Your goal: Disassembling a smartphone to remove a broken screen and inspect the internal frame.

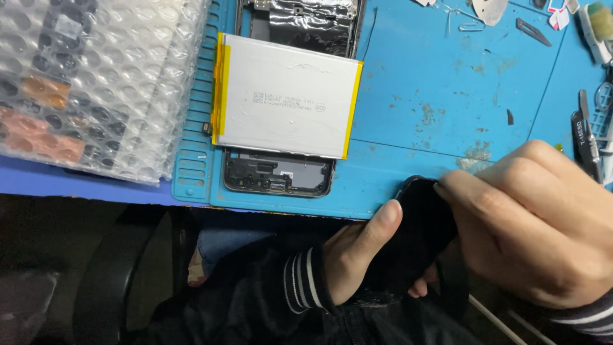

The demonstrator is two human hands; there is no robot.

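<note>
My left hand (357,255) grips a black phone (418,230) from below, thumb along its left edge, held just off the near edge of the blue work mat (421,83). My right hand (536,223) closes over the phone's right side, fingertips on its upper edge. On the mat lies an opened phone frame (278,176) with a large silver battery (287,96), edged in yellow tape, lying across it.
Parts wrapped in bubble wrap (89,83) are stacked at the left. Tweezers (590,137), a metal pick (533,32) and other small tools lie along the mat's right and top edges. A black chair (121,275) shows below the table.
</note>
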